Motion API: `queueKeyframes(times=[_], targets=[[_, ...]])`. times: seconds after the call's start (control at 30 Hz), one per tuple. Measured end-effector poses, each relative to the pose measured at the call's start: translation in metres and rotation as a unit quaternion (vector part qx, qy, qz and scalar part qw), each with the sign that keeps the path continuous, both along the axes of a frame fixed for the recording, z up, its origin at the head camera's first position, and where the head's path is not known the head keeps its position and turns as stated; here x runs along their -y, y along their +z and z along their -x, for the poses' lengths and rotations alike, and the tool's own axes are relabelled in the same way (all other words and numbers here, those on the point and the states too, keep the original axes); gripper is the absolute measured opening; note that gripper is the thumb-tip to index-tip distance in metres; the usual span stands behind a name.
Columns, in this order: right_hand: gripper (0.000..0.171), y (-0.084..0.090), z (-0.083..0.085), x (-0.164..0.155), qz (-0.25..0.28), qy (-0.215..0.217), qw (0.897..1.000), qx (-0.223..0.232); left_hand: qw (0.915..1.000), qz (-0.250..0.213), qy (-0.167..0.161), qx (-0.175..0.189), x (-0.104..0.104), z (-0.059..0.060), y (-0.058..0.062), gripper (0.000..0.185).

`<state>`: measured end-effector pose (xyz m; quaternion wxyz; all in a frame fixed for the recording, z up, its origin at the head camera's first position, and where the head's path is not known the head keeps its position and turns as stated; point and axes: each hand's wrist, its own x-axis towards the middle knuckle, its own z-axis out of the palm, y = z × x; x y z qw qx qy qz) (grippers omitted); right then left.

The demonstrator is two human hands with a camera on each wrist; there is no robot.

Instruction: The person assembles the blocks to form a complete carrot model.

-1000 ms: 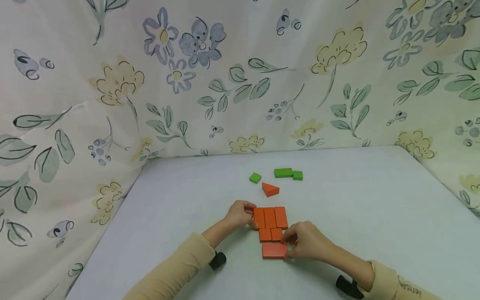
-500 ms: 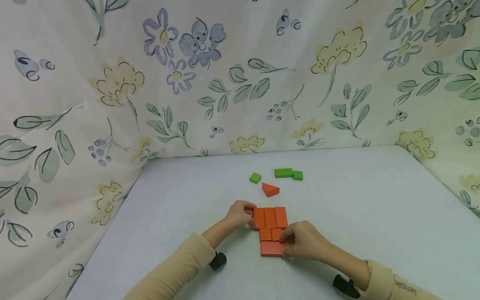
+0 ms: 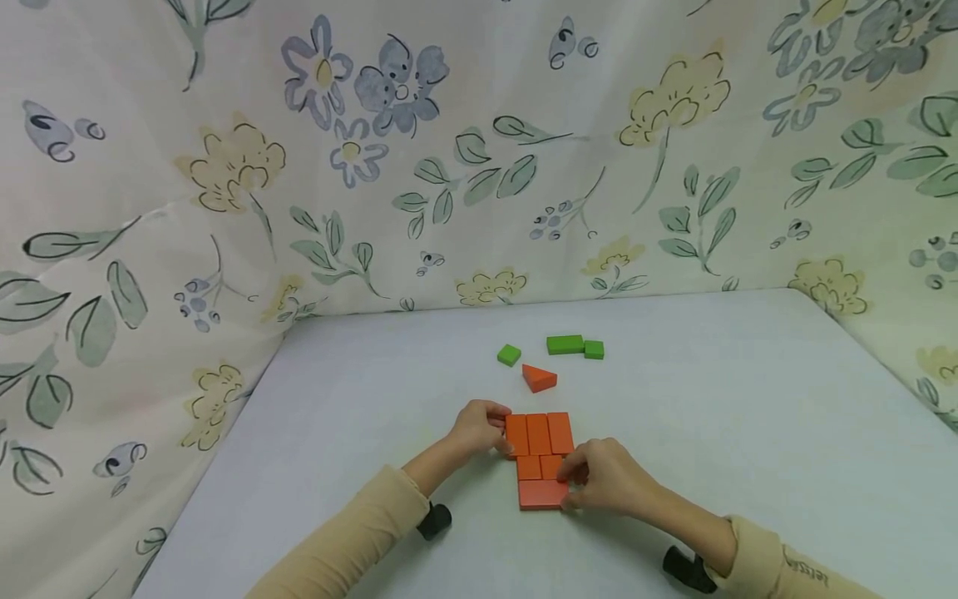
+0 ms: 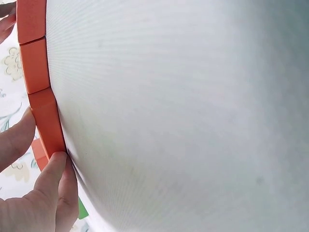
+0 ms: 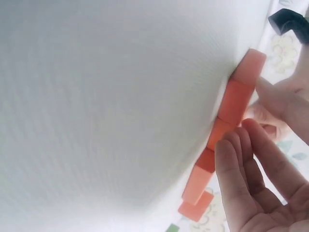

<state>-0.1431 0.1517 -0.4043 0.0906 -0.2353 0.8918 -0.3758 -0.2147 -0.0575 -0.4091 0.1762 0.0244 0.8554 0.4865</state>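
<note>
Pinching the near orange block (image 3: 542,494) at its right edge, the right hand (image 3: 609,478) has its fingers curled round that flat piece, which lies at the 6 o'clock end of the orange cluster and touches the two small orange squares (image 3: 539,467) just beyond it. Above those, toward 12 o'clock, three upright orange blocks (image 3: 540,433) stand side by side, edges touching. The left hand (image 3: 476,427) sits at 9 o'clock of this row, thumb and fingertips pinching the leftmost block's side; the left wrist view shows a finger and thumb (image 4: 19,140) pressed on either face of it.

Farther out at 12 o'clock lies an orange triangle (image 3: 539,378), apart from the cluster. Beyond it are a small green cube (image 3: 509,355) at 11 o'clock and a green bar (image 3: 565,344) with another green cube (image 3: 595,349) touching its right end. Everything rests on the white tabletop (image 3: 748,433), walled by a floral cloth backdrop (image 3: 449,150). Nothing lies between the hands and the blocks.
</note>
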Motion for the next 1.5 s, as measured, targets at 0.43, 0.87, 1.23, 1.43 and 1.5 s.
queueKeyframes(times=[0.43,0.87,1.23,1.43,1.5], targets=[[0.021,0.009,0.054,-0.016,0.066,-0.149,0.987,-0.012,1.0000,0.000,0.000,-0.001,0.000,0.000,0.003,0.047],[0.037,-0.006,0.120,-0.002,0.025,-0.152,0.988,0.016,0.9998,-0.002,0.013,0.015,0.001,0.003,-0.002,0.047],[0.020,-0.008,0.132,0.002,-0.003,-0.150,0.989,0.007,0.9995,-0.025,0.015,0.013,-0.001,0.000,-0.001,0.047],[0.017,-0.012,0.129,0.001,0.011,-0.159,0.987,-0.015,0.9987,-0.042,0.019,0.023,0.003,0.001,-0.003,0.049],[0.016,-0.012,0.128,0.001,0.011,-0.159,0.987,-0.019,0.9984,-0.045,0.019,0.028,0.004,0.001,-0.004,0.049]])
